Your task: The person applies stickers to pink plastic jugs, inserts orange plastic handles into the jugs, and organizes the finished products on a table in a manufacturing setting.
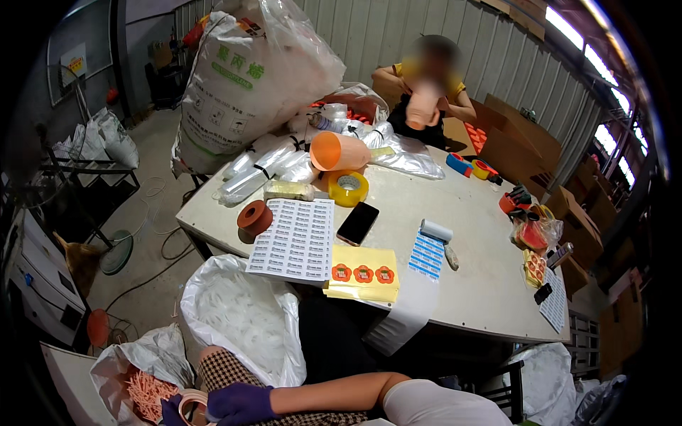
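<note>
At the lower left edge, a peach-coloured round plastic piece with an open rim [193, 399] sits between my two purple-gloved hands. My left hand [172, 410] grips its left side, partly cut off by the picture's edge. My right hand [241, 404] is closed against its right side, and its fingertips are hard to make out. Just behind them stands a white sack of thin pink sticks [149, 390]. A white bag of translucent plastic pieces [245, 319] is farther up, against the table. Checked cloth [231, 369] lies beneath my right arm.
The white table [469, 284] holds label sheets [295, 238], flower-shaped stickers [363, 274], a phone [357, 224], yellow tape [348, 188] and a peach cylinder [339, 151]. Across it a person [426, 85] handles a similar peach piece. A large white sack [249, 78] rises at the back left.
</note>
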`<state>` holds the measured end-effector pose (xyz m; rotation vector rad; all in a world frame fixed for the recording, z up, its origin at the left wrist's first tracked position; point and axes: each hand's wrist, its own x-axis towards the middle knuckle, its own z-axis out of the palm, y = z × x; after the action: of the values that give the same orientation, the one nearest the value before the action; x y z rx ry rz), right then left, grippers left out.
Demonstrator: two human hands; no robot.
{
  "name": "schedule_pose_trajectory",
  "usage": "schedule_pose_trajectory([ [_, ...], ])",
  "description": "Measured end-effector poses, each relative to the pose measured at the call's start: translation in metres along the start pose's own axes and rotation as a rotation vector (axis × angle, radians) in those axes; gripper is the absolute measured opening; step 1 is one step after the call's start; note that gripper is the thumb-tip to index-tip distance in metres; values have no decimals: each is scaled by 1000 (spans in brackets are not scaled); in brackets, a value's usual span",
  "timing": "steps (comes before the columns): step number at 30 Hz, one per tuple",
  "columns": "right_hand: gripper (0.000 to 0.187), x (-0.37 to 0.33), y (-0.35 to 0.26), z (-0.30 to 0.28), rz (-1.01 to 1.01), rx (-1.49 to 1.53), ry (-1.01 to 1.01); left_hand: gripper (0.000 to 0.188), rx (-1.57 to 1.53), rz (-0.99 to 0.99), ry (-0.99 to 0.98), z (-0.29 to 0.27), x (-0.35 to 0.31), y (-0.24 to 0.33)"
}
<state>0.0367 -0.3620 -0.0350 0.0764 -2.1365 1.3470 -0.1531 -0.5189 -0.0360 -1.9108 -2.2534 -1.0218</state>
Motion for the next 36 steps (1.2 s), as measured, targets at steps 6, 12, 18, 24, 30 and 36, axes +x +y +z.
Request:
schedule_pose_trajectory([
  [6, 27, 21, -24, 28, 23, 45, 39, 119, -404, -137, 46, 4, 7, 21],
  [12, 20, 31, 18, 89, 153, -25, 246, 104, -284, -160, -49, 18, -21, -29],
  [18, 20, 7, -7, 66, 223, 192, 212, 107, 35, 75, -40, 7, 3, 20],
  [24, 19, 21, 3, 61, 359, -64, 94, 109, 137, 9, -42, 19, 4, 17],
  [30, 29, 20, -18, 19, 184, -206, -323, 100, -56, 61, -113, -3, 31, 37],
  [36, 32, -124, -78, -120, -105, -439, 509, 68, 415, 683, -39, -30, 49, 115],
])
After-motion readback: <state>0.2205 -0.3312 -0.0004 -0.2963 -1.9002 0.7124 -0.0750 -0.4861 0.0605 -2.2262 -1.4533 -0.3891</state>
